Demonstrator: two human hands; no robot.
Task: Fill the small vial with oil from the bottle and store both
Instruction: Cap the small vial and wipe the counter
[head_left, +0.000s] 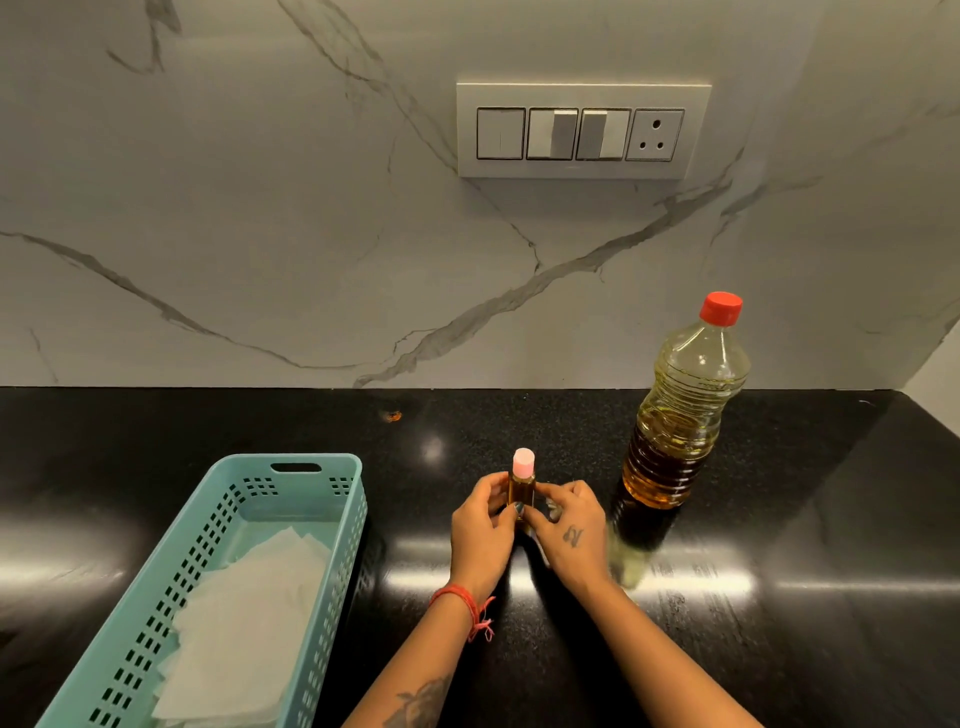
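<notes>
pinched from both sides: small vial (521, 491) at lower centre of the frame, left hand (480, 535) curled round its left side with thumb laid across the glass, right hand (566, 530) curled against its right side, fingertips closed onto the body. held upright, low over the black counter (779, 623); cannot tell whether its base touches. amber oil inside the clear glass, pale pink cap (523, 462) on top, standing free above both hands. red thread band (462, 603) on the left wrist, small dark tattoo on the back of the right hand, another on the left forearm at the bottom edge

right of centre, well clear of the hands: oil bottle (680, 410), upright on the counter, red cap (721, 307) on, clear ribbed plastic, yellow oil showing darker toward the base

lower left of the frame: teal perforated basket (332, 519), long and narrow, handle slot in its far end, white paper sheets (249, 623) lying in its bottom. apart from the vial and hands

upper centre: white switch panel (582, 130) with a socket at its right end, set in the marble wall (260, 208) behind the counter
</notes>
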